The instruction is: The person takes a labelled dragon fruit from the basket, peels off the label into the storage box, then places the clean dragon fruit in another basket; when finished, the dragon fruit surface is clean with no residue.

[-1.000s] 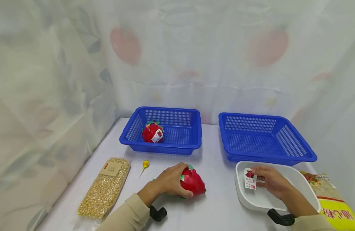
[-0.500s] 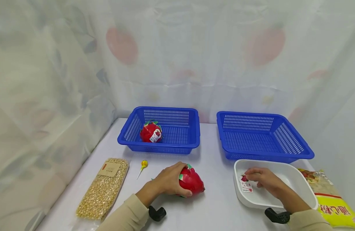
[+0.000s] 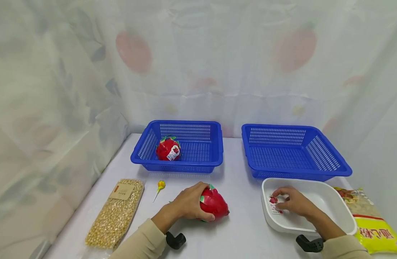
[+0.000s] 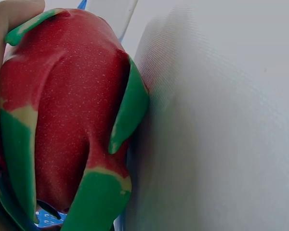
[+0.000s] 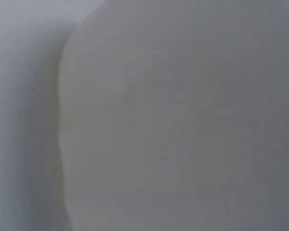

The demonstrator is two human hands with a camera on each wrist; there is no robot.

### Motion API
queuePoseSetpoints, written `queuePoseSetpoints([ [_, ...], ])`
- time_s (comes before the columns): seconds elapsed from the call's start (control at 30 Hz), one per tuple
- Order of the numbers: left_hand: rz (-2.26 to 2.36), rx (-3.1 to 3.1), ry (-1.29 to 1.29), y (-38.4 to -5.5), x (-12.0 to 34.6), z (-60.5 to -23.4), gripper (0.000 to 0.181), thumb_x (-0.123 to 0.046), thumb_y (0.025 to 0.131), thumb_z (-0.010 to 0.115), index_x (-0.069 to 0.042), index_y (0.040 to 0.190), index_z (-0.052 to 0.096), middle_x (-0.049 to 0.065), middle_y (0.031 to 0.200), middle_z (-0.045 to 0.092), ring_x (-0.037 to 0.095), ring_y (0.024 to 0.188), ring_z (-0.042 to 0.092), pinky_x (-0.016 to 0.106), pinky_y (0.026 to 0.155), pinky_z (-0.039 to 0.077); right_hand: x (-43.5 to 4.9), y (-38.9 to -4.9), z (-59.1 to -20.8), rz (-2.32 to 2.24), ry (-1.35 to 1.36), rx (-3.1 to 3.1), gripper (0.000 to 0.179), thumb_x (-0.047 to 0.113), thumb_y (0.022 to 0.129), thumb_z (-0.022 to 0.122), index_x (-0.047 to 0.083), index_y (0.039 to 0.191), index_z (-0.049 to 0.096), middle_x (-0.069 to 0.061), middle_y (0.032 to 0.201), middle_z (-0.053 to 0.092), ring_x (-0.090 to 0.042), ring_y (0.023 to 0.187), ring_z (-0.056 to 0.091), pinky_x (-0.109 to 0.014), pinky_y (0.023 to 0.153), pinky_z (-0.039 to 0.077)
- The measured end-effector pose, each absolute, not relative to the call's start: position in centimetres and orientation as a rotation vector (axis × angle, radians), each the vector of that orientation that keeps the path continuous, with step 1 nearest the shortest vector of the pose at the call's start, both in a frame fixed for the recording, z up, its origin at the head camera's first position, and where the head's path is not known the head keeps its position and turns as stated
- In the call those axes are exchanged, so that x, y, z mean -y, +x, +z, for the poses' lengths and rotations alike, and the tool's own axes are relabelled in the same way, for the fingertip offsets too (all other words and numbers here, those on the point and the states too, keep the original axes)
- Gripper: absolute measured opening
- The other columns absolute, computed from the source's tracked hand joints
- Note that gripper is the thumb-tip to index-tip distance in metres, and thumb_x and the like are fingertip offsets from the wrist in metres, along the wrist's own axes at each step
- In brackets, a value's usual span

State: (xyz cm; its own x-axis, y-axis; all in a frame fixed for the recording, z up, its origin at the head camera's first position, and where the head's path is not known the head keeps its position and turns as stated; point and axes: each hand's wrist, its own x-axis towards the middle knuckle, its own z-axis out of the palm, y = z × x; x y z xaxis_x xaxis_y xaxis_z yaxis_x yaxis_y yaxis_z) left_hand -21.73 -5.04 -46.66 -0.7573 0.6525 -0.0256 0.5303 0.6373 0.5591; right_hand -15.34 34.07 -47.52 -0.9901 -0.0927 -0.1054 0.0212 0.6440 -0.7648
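My left hand [image 3: 187,205] grips a red dragon fruit [image 3: 215,203] with green scale tips on the table, thumb along its near side. The same dragon fruit [image 4: 72,96] fills the left of the left wrist view, fingers wrapped at its edge. Inside a white plastic tub [image 3: 331,201] on the right is my right hand [image 3: 296,202]. Its thumb and index finger are spread apart over a small white label [image 3: 273,200] printed with a dragon fruit, which lies near the tub's left wall. Only a blurred pale surface shows in the right wrist view.
A blue basket [image 3: 177,167] at the back left holds another dragon fruit [image 3: 167,148] with a label. A second blue basket [image 3: 295,172] stands behind the tub. A bag of soybeans [image 3: 115,216] and a yellow lollipop [image 3: 161,185] lie left; a yellow food bag [image 3: 376,230] lies right.
My right hand has lowered the label from upright into the tub and parted its fingers over it. My left hand stays on the dragon fruit. The head view has shifted slightly.
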Motion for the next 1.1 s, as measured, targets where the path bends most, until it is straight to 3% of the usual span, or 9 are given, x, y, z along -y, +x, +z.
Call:
queuePoseSetpoints([
  [0.33,0.788,-2.633,0.966,-21.7,4.9,-46.6,0.089,-0.059,0.062,0.08,-0.019,0.134,0.046,-0.009,0.121,0.051,0.017,0.107,0.053,0.037,0.077,0.053,-33.4,-15.1,-48.1,-0.981,-0.142,-2.969,0.039,0.011,0.065,0.085,0.009,0.098,0.064,-0.02,0.104,0.048,-0.02,0.071,0.048,-0.031,0.059,0.043],
  [0.43,0.783,-2.64,0.975,-21.7,5.0,-46.7,0.089,-0.06,0.062,0.08,-0.019,0.134,0.046,-0.009,0.121,0.051,0.017,0.107,0.053,0.037,0.077,0.053,-33.2,-15.2,-48.1,-0.883,-0.115,-3.006,0.041,0.016,0.066,0.086,0.01,0.099,0.063,-0.021,0.104,0.049,-0.027,0.078,0.051,-0.039,0.068,0.046],
  [0.53,0.783,-2.644,0.979,-21.7,5.0,-46.8,0.089,-0.06,0.062,0.08,-0.019,0.134,0.046,-0.009,0.121,0.052,0.017,0.107,0.053,0.037,0.077,0.053,-33.1,-15.1,-48.0,-0.791,-0.064,-3.042,0.051,0.024,0.069,0.086,0.007,0.11,0.061,-0.027,0.11,0.05,-0.04,0.092,0.054,-0.053,0.079,0.047],
  [0.63,0.792,-2.637,0.972,-21.8,5.0,-46.8,0.089,-0.059,0.062,0.08,-0.019,0.134,0.046,-0.009,0.121,0.052,0.017,0.107,0.053,0.036,0.076,0.053,-33.1,-15.1,-47.9,-0.737,-0.021,-3.07,0.06,0.029,0.071,0.084,0.004,0.118,0.056,-0.031,0.113,0.048,-0.046,0.098,0.053,-0.062,0.081,0.044],
  [1.1,0.792,-2.627,0.972,-21.8,5.1,-47.0,0.09,-0.061,0.062,0.079,-0.018,0.135,0.046,-0.009,0.121,0.051,0.016,0.108,0.053,0.035,0.076,0.053,-32.9,-15.6,-48.1,-0.664,0.035,-3.182,0.046,0.034,0.077,0.079,0.004,0.101,0.053,-0.014,0.09,0.052,-0.031,0.076,0.053,-0.051,0.063,0.046],
])
